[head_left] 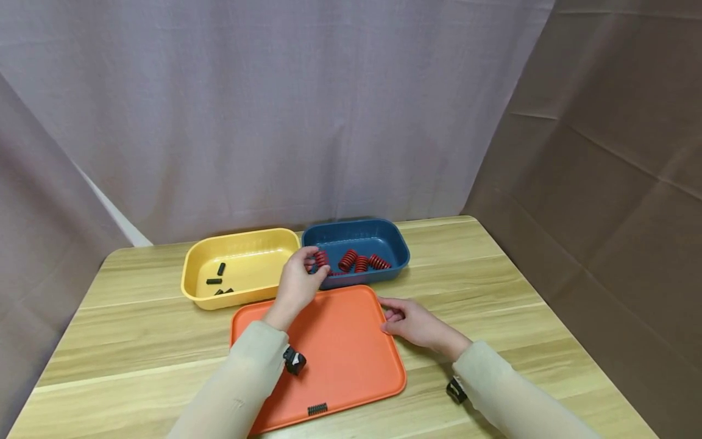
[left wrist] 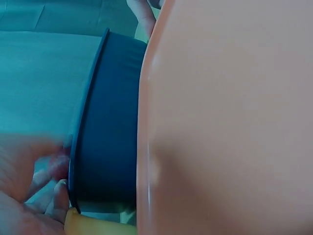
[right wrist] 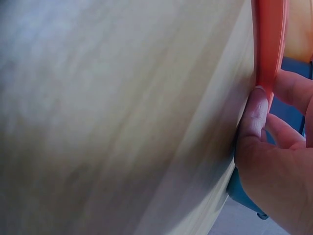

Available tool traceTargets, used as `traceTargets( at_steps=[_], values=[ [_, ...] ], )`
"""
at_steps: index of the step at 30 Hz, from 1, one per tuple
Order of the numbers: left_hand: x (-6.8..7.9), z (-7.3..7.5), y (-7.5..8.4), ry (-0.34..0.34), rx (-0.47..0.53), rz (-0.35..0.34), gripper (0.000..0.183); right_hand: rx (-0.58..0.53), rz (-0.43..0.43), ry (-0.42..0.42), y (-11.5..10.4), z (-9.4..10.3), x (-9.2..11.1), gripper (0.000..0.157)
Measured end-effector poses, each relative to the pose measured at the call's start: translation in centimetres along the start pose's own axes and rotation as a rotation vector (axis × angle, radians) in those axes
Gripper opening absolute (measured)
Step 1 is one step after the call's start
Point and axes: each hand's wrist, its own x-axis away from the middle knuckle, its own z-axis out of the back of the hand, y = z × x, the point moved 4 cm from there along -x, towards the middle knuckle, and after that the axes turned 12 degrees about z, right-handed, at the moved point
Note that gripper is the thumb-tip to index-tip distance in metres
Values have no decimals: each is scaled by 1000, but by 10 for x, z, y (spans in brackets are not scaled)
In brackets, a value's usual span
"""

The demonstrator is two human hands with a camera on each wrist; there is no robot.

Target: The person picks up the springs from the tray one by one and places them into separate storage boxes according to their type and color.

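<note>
My left hand reaches over the near left rim of the blue bin, holding a red coil spring between thumb and fingers. In the left wrist view the spring is blurred and partly covered by the fingers. Several other red springs lie in the bin. My right hand holds the right edge of the orange tray near its far corner, thumb and index finger against the rim in the right wrist view. One black spring lies by the tray's near edge.
A yellow bin stands left of the blue one, with several small black springs inside. Both bins sit behind the tray on a wooden table. Grey curtains hang behind, and a brown cloth hangs on the right.
</note>
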Motion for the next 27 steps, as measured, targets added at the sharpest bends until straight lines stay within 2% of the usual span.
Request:
traceTargets(
  at_steps=[3,8,15,19,24,27],
  values=[
    [0,0,0,4,0,-14,45,-4,-2,0,-1,0,0,59],
    [1,2,-2,-23,19,-49,47,-14,9,1,-3,0,0,59],
    [8,9,-5,-153,45,-94,47,-32,4,-2,-2,0,1,59],
    [21,19,-2,-230,11,-152,46,-23,-10,-2,-3,-1,0,59],
    [48,33,1,-356,-70,-216,41,-16,-34,4,-2,-1,0,59],
    [65,39,-2,-440,-109,-225,42,-6,-38,11,-1,-1,0,59]
  ],
)
